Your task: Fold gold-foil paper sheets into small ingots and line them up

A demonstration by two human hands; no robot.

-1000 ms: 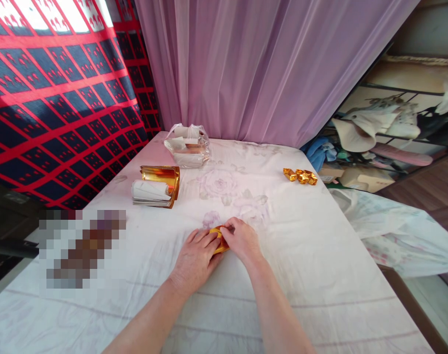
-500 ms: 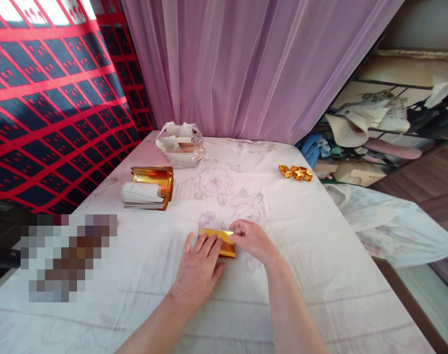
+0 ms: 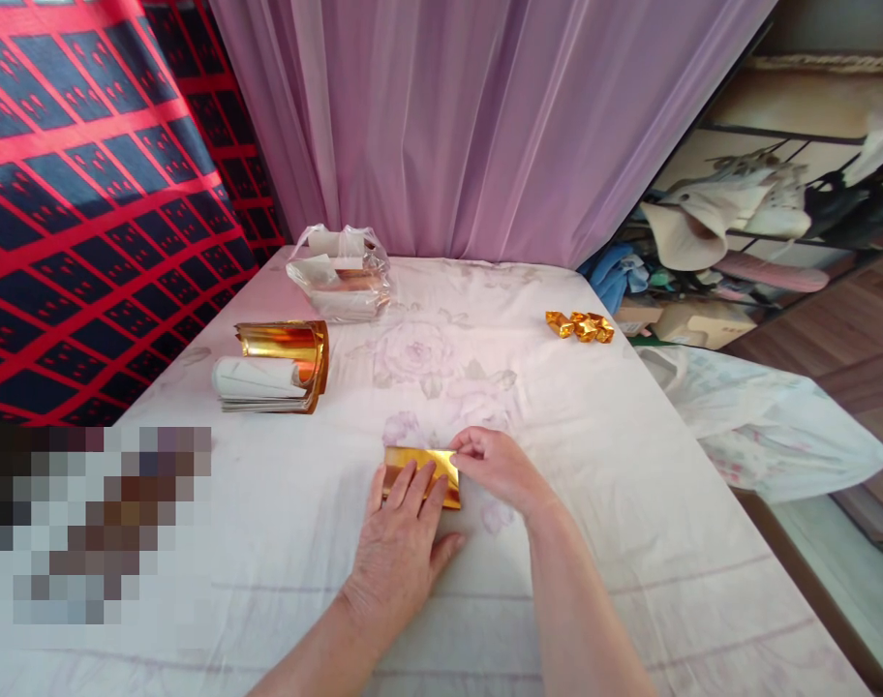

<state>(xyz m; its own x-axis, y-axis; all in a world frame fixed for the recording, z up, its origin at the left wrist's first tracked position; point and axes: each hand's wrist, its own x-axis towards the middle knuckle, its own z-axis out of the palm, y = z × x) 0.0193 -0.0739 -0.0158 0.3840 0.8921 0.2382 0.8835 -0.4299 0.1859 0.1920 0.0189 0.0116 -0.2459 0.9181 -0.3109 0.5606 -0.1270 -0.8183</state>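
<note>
A folded rectangle of gold foil paper [image 3: 447, 489] lies flat on the cloth in front of me. My left hand [image 3: 399, 542] rests across it with outstretched fingers, covering much of its lower left part. At its upper right corner, my right hand [image 3: 496, 469] has thumb and forefinger pinched on the paper's edge. Farther left sits a curled stack of gold foil paper [image 3: 286, 339], its white backing showing on the near roll. Several small folded gold foil pieces [image 3: 579, 326] stand in a short row at the far right.
A clear plastic bag [image 3: 340, 290] of paper sheets stands at the back left of the cloth-covered surface [image 3: 441, 600]. Purple curtain [image 3: 441, 126] hangs behind. To the right are a shelf with shoes [image 3: 710, 218] and a white plastic bag [image 3: 790, 416]. A patch at left is pixelated.
The view has shifted slightly. My left hand has slid down a little on the gold foil paper, its thumb now spread out to the right. My right hand keeps its pinch at the corner.
</note>
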